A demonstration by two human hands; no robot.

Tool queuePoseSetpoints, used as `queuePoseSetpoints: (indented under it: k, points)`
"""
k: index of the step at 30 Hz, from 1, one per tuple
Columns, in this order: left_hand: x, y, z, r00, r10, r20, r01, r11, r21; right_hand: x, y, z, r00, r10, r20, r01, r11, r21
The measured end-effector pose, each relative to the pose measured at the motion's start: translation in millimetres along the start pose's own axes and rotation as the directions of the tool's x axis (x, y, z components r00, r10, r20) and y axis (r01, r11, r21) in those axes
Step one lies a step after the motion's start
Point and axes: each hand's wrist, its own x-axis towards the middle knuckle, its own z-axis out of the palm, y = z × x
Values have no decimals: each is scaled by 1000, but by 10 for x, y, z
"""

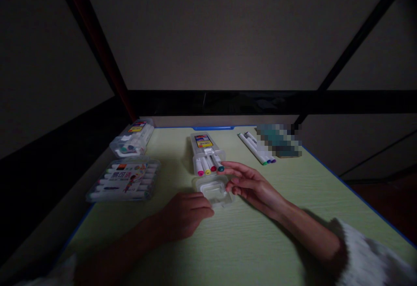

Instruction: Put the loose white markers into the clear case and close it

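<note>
A clear plastic marker case (pixel 208 150) lies in the middle of the table, its hinged lid (pixel 215 194) folded open toward me. Several white markers (pixel 206 164) stick out of it, with pink, yellow, red and dark green ends facing me. My right hand (pixel 254 187) is open, its index fingertip at the dark green marker end and its lower fingers by the lid's right edge. My left hand (pixel 187 214) is closed, knuckles up, at the lid's near left corner. Whether its curled fingers grip anything is hidden.
On the left lie a flat, full marker pack (pixel 125 181) and, behind it, another clear case (pixel 133 138) with markers. Several loose markers (pixel 256 149) lie at the right, beside a blurred teal object (pixel 280 140). Blue edging (pixel 213 128) borders the light green tabletop (pixel 247 247).
</note>
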Motion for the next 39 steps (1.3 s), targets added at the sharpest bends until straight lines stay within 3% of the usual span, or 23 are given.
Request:
queuePoseSetpoints:
  k: [39]
  points:
    - [-1,13,5,999,-28,30,28,1000,9,27,-14,31,999,3,-40,-7,994,-107]
